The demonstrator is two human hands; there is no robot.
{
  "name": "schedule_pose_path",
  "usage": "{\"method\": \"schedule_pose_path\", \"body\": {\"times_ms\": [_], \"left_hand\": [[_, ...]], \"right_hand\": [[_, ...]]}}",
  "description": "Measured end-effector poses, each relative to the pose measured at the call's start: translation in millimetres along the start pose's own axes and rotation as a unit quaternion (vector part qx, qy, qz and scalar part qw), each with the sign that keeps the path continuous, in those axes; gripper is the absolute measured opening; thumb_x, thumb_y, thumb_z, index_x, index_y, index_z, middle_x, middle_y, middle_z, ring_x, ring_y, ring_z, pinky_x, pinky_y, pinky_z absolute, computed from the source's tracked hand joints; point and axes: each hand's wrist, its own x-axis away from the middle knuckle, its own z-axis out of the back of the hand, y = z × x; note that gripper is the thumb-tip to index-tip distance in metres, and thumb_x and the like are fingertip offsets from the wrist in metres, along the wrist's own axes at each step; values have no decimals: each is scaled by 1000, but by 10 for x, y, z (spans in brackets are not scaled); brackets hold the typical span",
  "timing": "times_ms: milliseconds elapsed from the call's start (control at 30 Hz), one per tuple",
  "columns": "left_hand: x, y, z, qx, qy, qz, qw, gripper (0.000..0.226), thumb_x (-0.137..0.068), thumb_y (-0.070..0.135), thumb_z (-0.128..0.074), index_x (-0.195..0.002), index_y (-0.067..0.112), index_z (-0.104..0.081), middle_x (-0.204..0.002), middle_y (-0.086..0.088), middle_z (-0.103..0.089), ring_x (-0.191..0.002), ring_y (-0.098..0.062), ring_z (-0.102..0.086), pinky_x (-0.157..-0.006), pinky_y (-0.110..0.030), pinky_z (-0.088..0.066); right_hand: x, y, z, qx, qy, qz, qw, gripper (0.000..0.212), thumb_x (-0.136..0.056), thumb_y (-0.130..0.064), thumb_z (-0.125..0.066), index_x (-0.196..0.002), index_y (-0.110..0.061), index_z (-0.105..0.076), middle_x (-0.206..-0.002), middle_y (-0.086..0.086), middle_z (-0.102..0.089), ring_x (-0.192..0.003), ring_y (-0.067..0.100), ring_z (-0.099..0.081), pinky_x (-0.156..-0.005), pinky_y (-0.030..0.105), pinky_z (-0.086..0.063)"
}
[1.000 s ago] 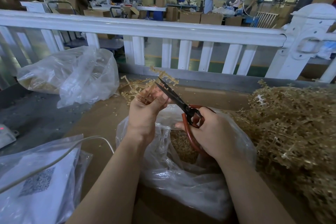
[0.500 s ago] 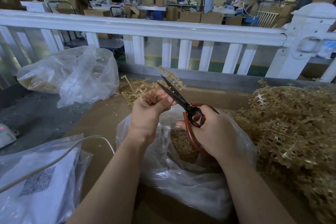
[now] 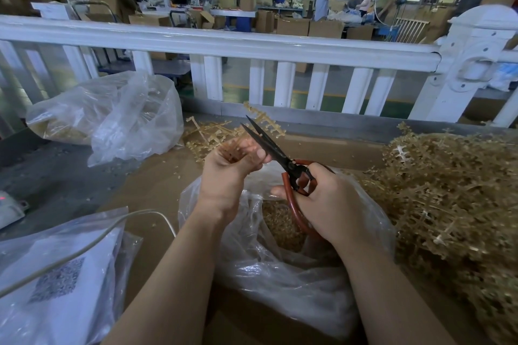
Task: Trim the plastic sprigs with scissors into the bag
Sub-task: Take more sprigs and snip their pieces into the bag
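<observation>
My left hand (image 3: 229, 173) grips a bundle of tan plastic sprigs (image 3: 263, 120) whose tips stick up and to the right of the fist. My right hand (image 3: 330, 204) holds black scissors with red handles (image 3: 269, 145). The blades are slightly parted and point up-left, lying against the sprigs beside my left thumb. Below both hands sits an open clear plastic bag (image 3: 280, 274) with cut tan bits (image 3: 283, 227) inside it.
A big heap of uncut sprigs (image 3: 454, 204) fills the right side. A second clear bag (image 3: 112, 115) lies at the back left, a flat bagged packet (image 3: 56, 288) with a cable at the front left. A white railing (image 3: 252, 47) bounds the far edge.
The left hand and its sprig bundle have risen slightly and turned. The scissors have shifted a little right and up with them, the blades staying against the sprigs.
</observation>
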Motion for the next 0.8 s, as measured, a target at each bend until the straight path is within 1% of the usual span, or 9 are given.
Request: {"method": "schedule_pose_path", "body": {"times_ms": [67, 133, 267, 333, 433, 533, 600, 733, 800], "left_hand": [[-11, -15, 2, -23, 3, -1, 1000, 12, -76, 1, -70, -80, -5, -61, -73, -10, -65, -70, -17, -63, -73, -25, -52], [-13, -26, -12, -49, -4, -5, 999, 15, -81, -6, -68, -88, -15, -59, -77, -17, -61, -71, -18, -61, -72, -24, -50], [1, -21, -29, -68, -1, -6, 998, 13, -83, -12, -65, -92, -20, -58, -80, -19, -61, -69, -15, -63, -70, -20, -50], [5, -13, -30, -78, -3, -8, 997, 10, -83, -12, -65, -91, -17, -60, -79, -18, -62, -69, -13, -63, -71, -19, -50], [11, 7, -42, -77, -6, -8, 997, 6, -83, -12, -65, -88, -8, -63, -77, -16, -63, -71, -14, -62, -72, -20, -50], [16, 4, -50, -69, -2, -8, 998, 10, -81, -13, -65, -89, -7, -64, -76, -15, -63, -69, -13, -63, -70, -19, -50], [16, 6, -62, -67, 0, -5, 998, 10, -81, -13, -65, -89, -7, -64, -75, -13, -65, -68, -11, -64, -68, -18, -51], [12, -19, -73, -54, 14, 16, 998, 18, -79, -15, -67, -80, 3, -64, -71, -1, -69, -69, -8, -66, -67, -17, -51], [17, -44, -79, -51, 18, 36, 998, 16, -77, -14, -68, -80, 1, -65, -73, 0, -71, -71, -8, -67, -68, -17, -52]], "right_hand": [[-5, -6, 3, 8, 0, -4, 1000, 66, -69, -90, -46, -87, -27, -59, -74, -19, -59, -63, -4, -56, -57, 10, -42], [-7, -11, 10, 19, 4, -7, 1000, 71, -68, -91, -43, -89, -25, -61, -76, -18, -59, -63, -1, -56, -57, 12, -42], [-8, -24, 25, 22, 13, -5, 1000, 76, -68, -89, -43, -93, -21, -65, -78, -19, -58, -65, 2, -55, -57, 12, -39], [-2, -22, 28, 15, 13, -5, 1000, 73, -68, -90, -43, -90, -23, -64, -76, -19, -59, -64, -1, -55, -57, 12, -39], [3, -13, 26, 10, 20, 2, 1000, 68, -71, -88, -46, -84, -23, -62, -71, -17, -59, -61, -3, -54, -55, 13, -40], [11, -2, 15, 4, 29, 11, 1000, 64, -74, -85, -50, -81, -22, -62, -68, -18, -57, -58, -5, -54, -55, 6, -36], [11, 6, 8, 0, 28, 11, 1000, 61, -74, -83, -54, -82, -23, -63, -68, -20, -57, -58, -6, -54, -53, 5, -36], [6, 12, -10, -8, 13, 3, 1000, 61, -72, -83, -56, -89, -25, -66, -72, -21, -60, -62, -11, -55, -53, 3, -37], [12, 18, -34, -15, 16, -6, 1000, 49, -77, -75, -65, -90, -27, -67, -72, -22, -61, -63, -10, -57, -55, 3, -40]]}}
